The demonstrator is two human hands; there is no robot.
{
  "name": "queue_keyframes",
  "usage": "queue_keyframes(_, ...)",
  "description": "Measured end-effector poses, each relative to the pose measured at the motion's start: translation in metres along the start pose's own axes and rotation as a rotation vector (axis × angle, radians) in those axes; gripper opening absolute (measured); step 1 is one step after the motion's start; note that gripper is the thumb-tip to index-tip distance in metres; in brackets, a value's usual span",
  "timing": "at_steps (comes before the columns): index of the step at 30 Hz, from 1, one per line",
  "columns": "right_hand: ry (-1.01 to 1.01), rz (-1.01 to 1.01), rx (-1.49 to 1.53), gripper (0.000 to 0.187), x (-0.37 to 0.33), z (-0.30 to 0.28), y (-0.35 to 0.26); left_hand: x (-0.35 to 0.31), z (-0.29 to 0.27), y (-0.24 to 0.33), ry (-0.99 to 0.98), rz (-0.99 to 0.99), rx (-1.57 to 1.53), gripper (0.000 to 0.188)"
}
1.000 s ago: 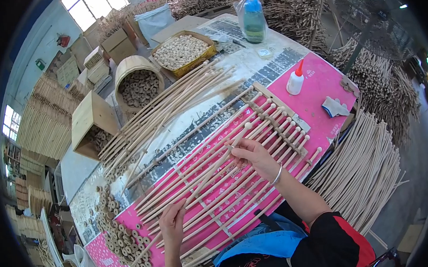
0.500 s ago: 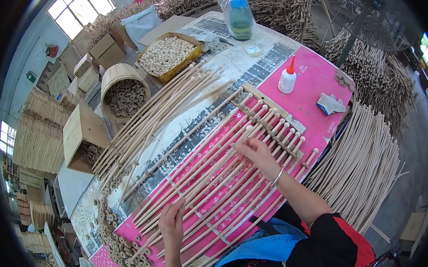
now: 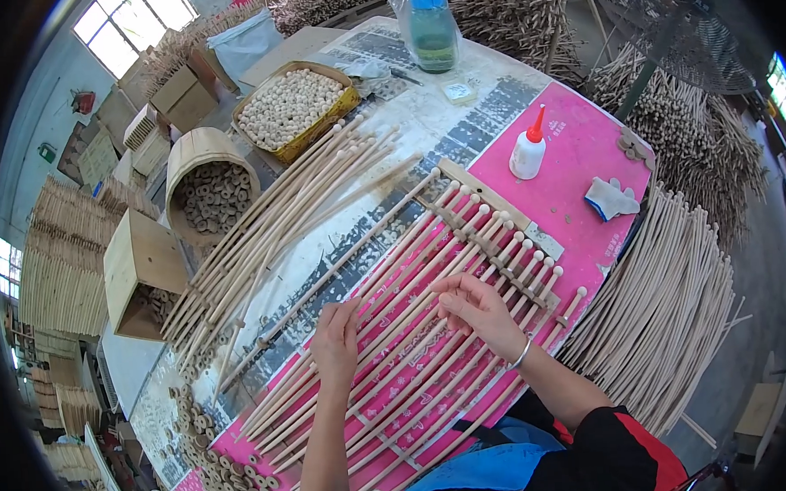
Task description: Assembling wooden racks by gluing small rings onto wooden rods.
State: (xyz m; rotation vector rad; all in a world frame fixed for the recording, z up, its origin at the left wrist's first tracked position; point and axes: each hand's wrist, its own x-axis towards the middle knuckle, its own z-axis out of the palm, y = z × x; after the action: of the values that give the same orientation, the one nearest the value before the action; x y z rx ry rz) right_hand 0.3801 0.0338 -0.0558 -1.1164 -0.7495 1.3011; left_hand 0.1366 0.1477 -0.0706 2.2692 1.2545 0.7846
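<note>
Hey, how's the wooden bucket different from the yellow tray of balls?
The bucket is round and tipped with its mouth toward the person, while the tray is shallow, roughly rectangular and faces up. The bucket holds brownish rings; the tray holds paler balls. Both hold many small round pieces.

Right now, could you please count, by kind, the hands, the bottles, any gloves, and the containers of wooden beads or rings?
Hands: 2 (left hand, right hand)
Bottles: 2 (white bottle, blue-topped bottle)
Glove: 1 (white glove)
Containers: 3 (yellow tray of beads, round tub of rings, wooden box of rings)
Total: 8
</note>
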Motion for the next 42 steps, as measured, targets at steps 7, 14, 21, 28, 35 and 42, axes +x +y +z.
queue_keyframes(7,-0.043,0.016,-0.039,0.029,0.002,0.001,0.005,0.006,0.006,-0.006,0.019,0.167,0.34,0.027)
queue_keyframes(14,-0.057,0.058,-0.027,0.029,-0.002,0.003,0.006,0.015,-0.012,-0.022,0.052,0.173,0.26,0.036)
queue_keyframes(21,-0.068,0.079,-0.082,0.025,-0.008,0.004,0.009,0.008,-0.044,-0.089,0.06,0.008,0.619,0.046)
queue_keyframes(28,-0.193,0.035,-0.119,0.032,0.005,0.039,0.021,-0.01,-0.059,-0.078,0.196,0.066,0.483,0.036)
queue_keyframes(35,-0.181,0.147,0.257,0.027,0.037,0.097,0.025,-0.075,-0.11,0.007,0.173,0.197,0.618,0.048)
queue_keyframes(42,-0.036,0.096,0.325,0.018,0.017,0.089,0.02,-0.143,-0.17,0.038,0.247,0.075,0.72,0.056)
